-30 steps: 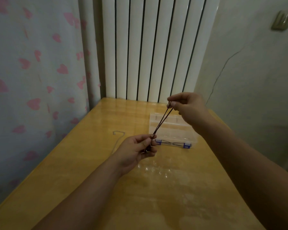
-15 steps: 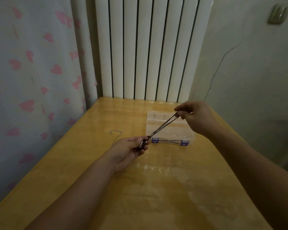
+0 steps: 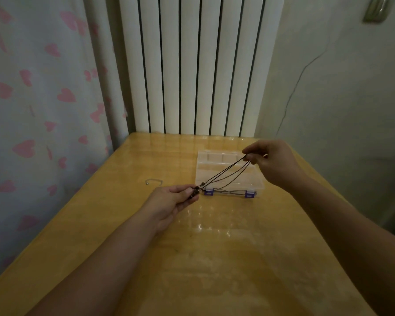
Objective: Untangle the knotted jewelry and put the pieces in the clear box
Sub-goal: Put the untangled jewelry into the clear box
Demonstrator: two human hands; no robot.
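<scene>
Midway, your left hand [image 3: 169, 199] pinched the beaded end of the dark corded necklace [image 3: 226, 175] while your right hand [image 3: 269, 161] pinched its strands above the clear plastic compartment box [image 3: 217, 164]. Nothing visibly lay inside; a thin silver chain [image 3: 153, 180] waited on the wooden desk [image 3: 214, 258].

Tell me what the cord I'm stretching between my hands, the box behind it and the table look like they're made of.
Cord: dark, thin and matte, probably braided thread or waxed string; it hangs in soft strands with small beads near the left hand.
Box: clear hard plastic, see-through, with purple clips.
Table: wood or wood-look, glossy, showing reflections; possibly under a clear cover.
</scene>
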